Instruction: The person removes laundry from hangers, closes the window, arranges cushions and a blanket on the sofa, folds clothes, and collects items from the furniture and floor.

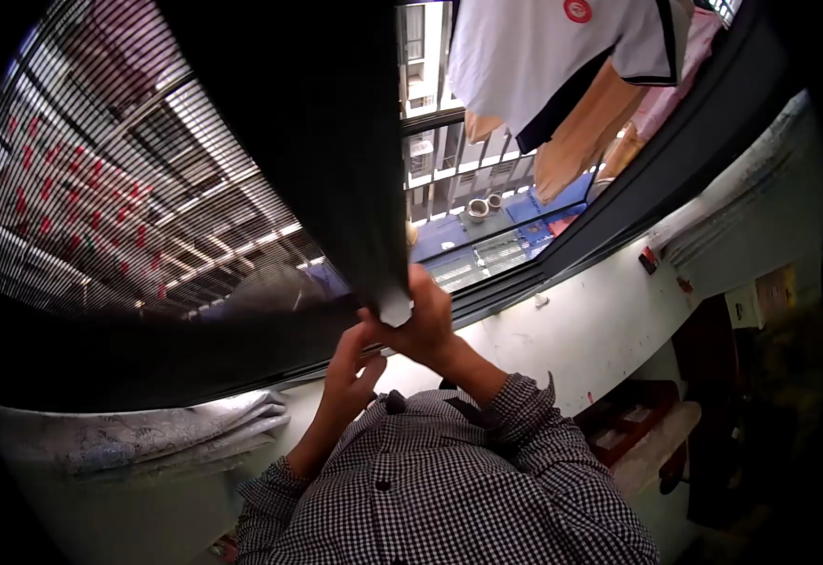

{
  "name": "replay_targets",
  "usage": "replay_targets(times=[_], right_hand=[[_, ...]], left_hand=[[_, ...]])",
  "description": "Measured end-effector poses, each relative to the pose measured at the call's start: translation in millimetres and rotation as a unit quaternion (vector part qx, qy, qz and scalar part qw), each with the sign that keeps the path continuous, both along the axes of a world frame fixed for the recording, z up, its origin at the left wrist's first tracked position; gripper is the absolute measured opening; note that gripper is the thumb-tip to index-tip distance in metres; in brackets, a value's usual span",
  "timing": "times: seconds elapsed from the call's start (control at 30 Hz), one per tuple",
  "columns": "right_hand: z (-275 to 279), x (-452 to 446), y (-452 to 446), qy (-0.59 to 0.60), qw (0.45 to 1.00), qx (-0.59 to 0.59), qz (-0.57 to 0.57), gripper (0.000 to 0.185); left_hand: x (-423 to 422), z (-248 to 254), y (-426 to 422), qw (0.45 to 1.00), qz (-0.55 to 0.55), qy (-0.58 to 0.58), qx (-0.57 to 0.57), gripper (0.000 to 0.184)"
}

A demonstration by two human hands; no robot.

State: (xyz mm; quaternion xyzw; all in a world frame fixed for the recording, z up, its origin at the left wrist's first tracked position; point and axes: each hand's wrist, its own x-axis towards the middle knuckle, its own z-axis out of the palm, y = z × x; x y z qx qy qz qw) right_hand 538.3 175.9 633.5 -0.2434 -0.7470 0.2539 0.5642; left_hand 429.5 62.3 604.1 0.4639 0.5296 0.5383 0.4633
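Observation:
In the head view a dark window frame post [359, 141] runs down to the sill. My right hand [421, 325] is closed around its lower end, where a pale patch shows at the edge. Just left of it and lower, my left hand [350, 363] is raised near the bottom of the frame, its fingers apart and the fingertips close to my right hand. Nothing shows between the left fingers. A striped-looking screen [147, 179] fills the window left of the post, and the right side is open to the outside.
Outside hang a white shirt [543, 56] and peach-coloured clothing [571, 141], with metal bars and pots [477, 209] beyond. Below the window runs a white sill [581, 339]. Gathered curtains [166, 438] lie at the lower left, and a red-brown shelf [637, 419] stands at the lower right.

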Motion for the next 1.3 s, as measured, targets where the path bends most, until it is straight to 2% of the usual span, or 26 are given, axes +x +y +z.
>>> replay_targets(times=[0.1, 0.13, 0.17, 0.2, 0.23, 0.4, 0.43, 0.47, 0.63, 0.73, 0.8, 0.87, 0.93, 0.97, 1.03, 1.1, 1.17, 1.2, 1.23, 1.27, 1.3], right_hand=[[13.4, 83.4, 33.2, -0.057, 0.985, -0.016, -0.165, 0.070], [19.5, 106.1, 39.6, -0.084, 0.968, -0.069, -0.225, 0.070], [20.6, 127.7, 49.5, -0.074, 0.958, -0.072, -0.266, 0.069], [19.9, 150.4, 64.0, -0.071, 0.947, -0.035, -0.311, 0.069], [21.4, 166.2, 69.7, -0.077, 0.928, -0.056, -0.361, 0.069], [19.2, 247.0, 121.5, -0.077, 0.843, 0.009, -0.532, 0.089], [19.6, 260.5, 130.0, -0.107, 0.821, 0.005, -0.561, 0.093], [20.6, 269.7, 138.8, -0.089, 0.814, 0.038, -0.573, 0.096], [18.7, 289.6, 155.3, -0.074, 0.836, -0.030, -0.542, 0.094], [-0.9, 286.0, 163.1, -0.047, 0.825, -0.058, -0.560, 0.093], [-13.7, 278.6, 156.3, -0.076, 0.816, -0.049, -0.570, 0.083], [-42.4, 265.0, 122.4, -0.086, 0.825, -0.106, -0.548, 0.070], [-84.0, 258.3, 68.1, -0.094, 0.849, -0.205, -0.478, 0.059], [-106.9, 258.6, 34.3, -0.127, 0.837, -0.277, -0.454, 0.050], [-174.2, 261.1, -42.7, -0.206, 0.771, -0.424, -0.428, 0.051], [-242.2, 257.5, -145.2, -0.209, 0.676, -0.552, -0.441, 0.054], [-274.8, 241.3, -260.1, -0.188, 0.582, -0.625, -0.485, 0.044], [-286.8, 226.3, -319.6, -0.183, 0.556, -0.630, -0.511, 0.036], [-278.4, 205.8, -368.7, -0.131, 0.505, -0.663, -0.537, 0.034], [-258.2, 183.5, -403.6, -0.110, 0.411, -0.730, -0.535, 0.034], [-273.9, 155.7, -451.7, -0.091, 0.392, -0.700, -0.589, 0.029]], left_hand=[[49.7, 8.4, 46.6, 0.995, -0.097, 0.036, -0.004, 0.052], [64.4, 12.2, 62.8, 0.992, -0.121, 0.042, 0.001, 0.052], [76.3, 15.7, 76.3, 0.988, -0.145, 0.047, 0.005, 0.052], [87.2, 20.0, 89.4, 0.987, -0.149, 0.057, 0.023, 0.052], [93.7, 23.2, 97.6, 0.985, -0.154, 0.065, 0.042, 0.052], [133.7, 39.6, 129.0, 0.982, -0.107, 0.095, 0.122, 0.045], [137.2, 35.8, 134.7, 0.979, -0.104, 0.106, 0.137, 0.043], [140.6, 34.8, 138.5, 0.979, -0.104, 0.109, 0.138, 0.043], [146.6, 28.7, 155.9, 0.976, -0.108, 0.129, 0.137, 0.044], [147.5, 26.0, 160.4, 0.974, -0.121, 0.131, 0.143, 0.044], [148.4, 24.2, 159.3, 0.970, -0.118, 0.150, 0.151, 0.046], [146.6, 12.4, 155.8, 0.962, -0.124, 0.171, 0.176, 0.046], [146.6, 0.0, 147.2, 0.958, -0.126, 0.180, 0.185, 0.043], [143.7, -5.8, 142.6, 0.961, -0.130, 0.174, 0.168, 0.042], [134.5, -20.7, 134.5, 0.966, -0.141, 0.167, 0.135, 0.039], [117.5, -42.1, 127.6, 0.967, -0.157, 0.167, 0.108, 0.038], [104.2, -62.1, 118.3, 0.965, -0.180, 0.169, 0.085, 0.037], [96.8, -72.9, 114.6, 0.965, -0.188, 0.167, 0.073, 0.037], [87.9, -86.0, 111.6, 0.965, -0.195, 0.167, 0.060, 0.037], [80.2, -96.5, 107.9, 0.965, -0.197, 0.167, 0.046, 0.037], [74.1, -103.2, 101.6, 0.968, -0.196, 0.146, 0.048, 0.036]])
